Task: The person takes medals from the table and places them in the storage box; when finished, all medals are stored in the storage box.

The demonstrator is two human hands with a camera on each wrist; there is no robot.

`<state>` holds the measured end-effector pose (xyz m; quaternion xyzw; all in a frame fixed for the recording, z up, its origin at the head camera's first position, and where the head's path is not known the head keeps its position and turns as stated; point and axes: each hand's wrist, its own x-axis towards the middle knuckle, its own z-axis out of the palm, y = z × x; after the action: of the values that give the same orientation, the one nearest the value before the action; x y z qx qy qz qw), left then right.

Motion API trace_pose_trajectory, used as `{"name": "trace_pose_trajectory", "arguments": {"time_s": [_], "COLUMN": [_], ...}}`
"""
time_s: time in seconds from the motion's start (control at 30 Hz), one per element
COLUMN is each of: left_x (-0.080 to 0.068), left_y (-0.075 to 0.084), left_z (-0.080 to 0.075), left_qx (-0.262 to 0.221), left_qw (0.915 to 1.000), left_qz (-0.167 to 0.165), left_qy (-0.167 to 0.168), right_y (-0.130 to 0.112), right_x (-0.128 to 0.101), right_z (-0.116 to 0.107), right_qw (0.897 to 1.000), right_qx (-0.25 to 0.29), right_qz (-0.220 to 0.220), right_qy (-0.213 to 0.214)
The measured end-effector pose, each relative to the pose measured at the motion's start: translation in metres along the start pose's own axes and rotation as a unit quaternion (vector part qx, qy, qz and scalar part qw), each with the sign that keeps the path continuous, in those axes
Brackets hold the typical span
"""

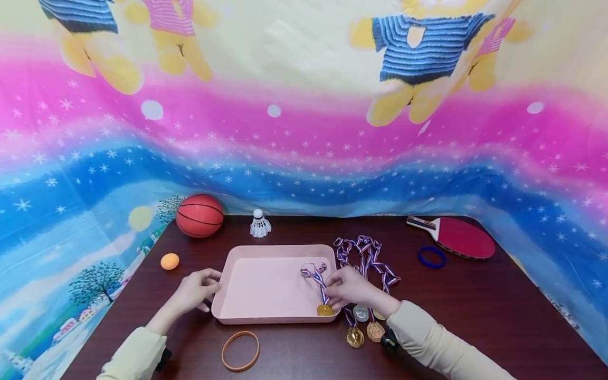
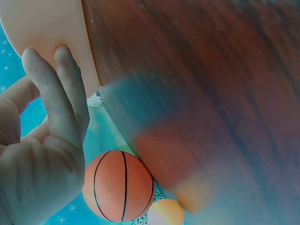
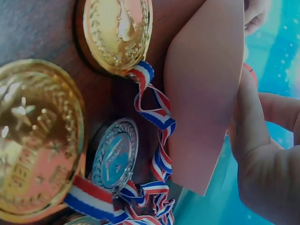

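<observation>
A pink tray [image 1: 266, 319] lies between the two hands. My left hand [image 1: 196, 289] rests at its left side; in the left wrist view two nearly straight fingers [image 2: 51, 89] meet its outer wall. Over the tray's right rim reaches my right hand [image 1: 349, 289]. Its fingertips are beside the striped ribbon of a gold medal [image 1: 325, 310] inside the tray; I cannot tell whether they pinch it. Right of the tray, near the right wrist, lie several more medals, among them a gold one [image 1: 354, 338] and a silver one [image 1: 360, 313], with tangled red, white and blue ribbons [image 1: 366, 253].
Behind the tray are a basketball [image 1: 199, 216] and a shuttlecock [image 1: 259, 224]. An orange ball [image 1: 169, 261] lies left, and an orange ring [image 1: 240, 351] in front. A table tennis bat [image 1: 465, 238] and a blue ring [image 1: 432, 257] lie back right. Printed cloth [image 1: 304, 195] hangs around the table.
</observation>
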<state>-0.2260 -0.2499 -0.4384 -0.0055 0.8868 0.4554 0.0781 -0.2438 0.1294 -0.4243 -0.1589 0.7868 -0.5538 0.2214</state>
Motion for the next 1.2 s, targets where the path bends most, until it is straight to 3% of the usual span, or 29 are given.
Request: {"name": "trace_pose_trajectory", "arguments": {"time_s": [0.3, 0.63, 1.03, 1.2], "left_x": [-0.001, -0.001, -0.001, -0.002], "left_y": [0.001, 0.004, 0.003, 0.004], "left_z": [0.001, 0.0, 0.0, 0.0], "left_qx": [-0.002, 0.001, 0.008, 0.008], "left_qw": [1.0, 1.0, 0.9999, 0.9999], "left_qz": [0.002, -0.008, -0.014, -0.01], "left_qy": [-0.001, -0.003, -0.006, -0.004], "right_y": [-0.007, -0.015, -0.021, -0.022], "right_x": [-0.004, -0.01, -0.021, -0.027], "right_z": [0.006, 0.013, 0.004, -0.012], "right_qw": [0.998, 0.987, 0.981, 0.99], "right_qx": [-0.049, -0.119, -0.152, -0.113], "right_qz": [0.013, 0.009, -0.017, -0.003], "right_qy": [0.046, 0.104, 0.122, 0.09]}}
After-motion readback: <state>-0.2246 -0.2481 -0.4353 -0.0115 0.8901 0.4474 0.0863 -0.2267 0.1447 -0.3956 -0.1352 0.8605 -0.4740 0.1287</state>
